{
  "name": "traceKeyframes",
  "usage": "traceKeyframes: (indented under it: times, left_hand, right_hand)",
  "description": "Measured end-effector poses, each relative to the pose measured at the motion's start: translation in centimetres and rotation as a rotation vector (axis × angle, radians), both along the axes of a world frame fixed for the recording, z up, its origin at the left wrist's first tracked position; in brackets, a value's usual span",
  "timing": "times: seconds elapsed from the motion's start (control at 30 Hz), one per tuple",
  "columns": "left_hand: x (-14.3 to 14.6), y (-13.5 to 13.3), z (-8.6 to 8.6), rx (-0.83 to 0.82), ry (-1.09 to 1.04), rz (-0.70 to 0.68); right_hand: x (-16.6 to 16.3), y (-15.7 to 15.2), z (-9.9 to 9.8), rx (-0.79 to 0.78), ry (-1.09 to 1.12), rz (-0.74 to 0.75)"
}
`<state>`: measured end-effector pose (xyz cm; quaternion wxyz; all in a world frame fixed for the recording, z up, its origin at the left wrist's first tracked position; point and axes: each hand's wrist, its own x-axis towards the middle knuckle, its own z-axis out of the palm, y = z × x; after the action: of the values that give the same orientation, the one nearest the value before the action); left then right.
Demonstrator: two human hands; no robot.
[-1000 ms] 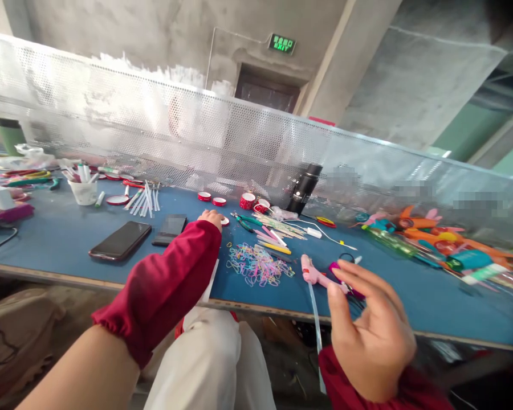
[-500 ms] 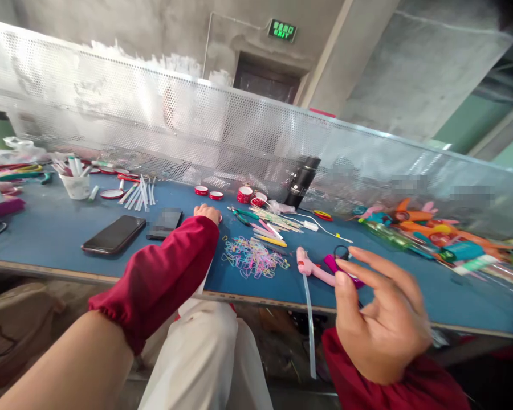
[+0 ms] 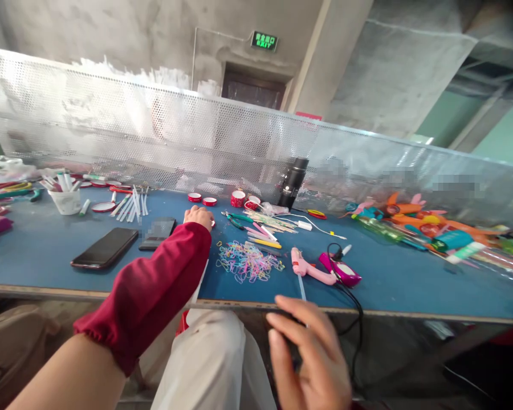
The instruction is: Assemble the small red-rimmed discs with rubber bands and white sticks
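Note:
My left hand (image 3: 199, 216) reaches out over the blue table (image 3: 47, 250) in a dark red sleeve. Its fingers are curled down onto the surface, and a small red-and-white roll (image 3: 214, 224) peeks out beside them. What the fingers hold is hidden. My right hand (image 3: 312, 359) hangs below the table's front edge with thumb and fingers apart and nothing in them. Just above it a pink glue gun (image 3: 310, 271) lies on the table, its clear glue stick (image 3: 301, 291) sticking out over the edge. A pile of coloured rubber bands (image 3: 248, 263) lies between my hands.
Two dark phones (image 3: 105, 248) (image 3: 157, 233) lie left of my arm. A magenta device (image 3: 341, 270) trails a black cable (image 3: 357, 319) over the edge. Green pliers (image 3: 235, 218), red tape rolls (image 3: 238, 199), a black cylinder (image 3: 293, 183), a pen cup (image 3: 67, 200) and bright toys (image 3: 414, 225) line a perforated metal screen (image 3: 239, 148).
My right hand has dropped from table height by the glue gun to below the front edge. My left hand has stayed by the small roll. The view has shifted slightly.

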<state>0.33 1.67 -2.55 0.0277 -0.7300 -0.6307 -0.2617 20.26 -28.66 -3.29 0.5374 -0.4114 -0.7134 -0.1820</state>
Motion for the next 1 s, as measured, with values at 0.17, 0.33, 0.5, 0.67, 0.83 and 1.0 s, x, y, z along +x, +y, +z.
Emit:
traceKeyframes:
  times: [0.17, 0.33, 0.5, 0.67, 0.83, 1.0]
  left_hand:
    - [0.4, 0.0, 0.3, 0.056, -0.027, -0.037]
    - [1.1, -0.6, 1.7, 0.082, -0.082, -0.161]
    - [2.1, -1.9, 2.6, 0.175, -0.133, -0.202]
    - [2.2, -1.7, 1.3, -0.143, -0.003, -0.304]
    - [2.2, -1.6, 1.7, -0.148, -0.016, -0.31]
    - [2.4, -2.3, 2.6, -0.049, -0.09, -0.274]
  right_hand:
    - [-3.2, 0.9, -3.3, -0.176, -0.139, 0.09]
    - [-2.1, 0.8, -2.2, -0.182, -0.132, 0.035]
    - [0.1, 0.7, 0.6, -0.229, -0.018, -0.081]
    - [1.0, 1.6, 2.2, -0.501, -0.361, 0.034]
    - [3.1, 1.1, 3.3, -0.426, -0.256, 0.021]
    - [6.8, 3.5, 4.1, -0.346, -0.119, -0.096]
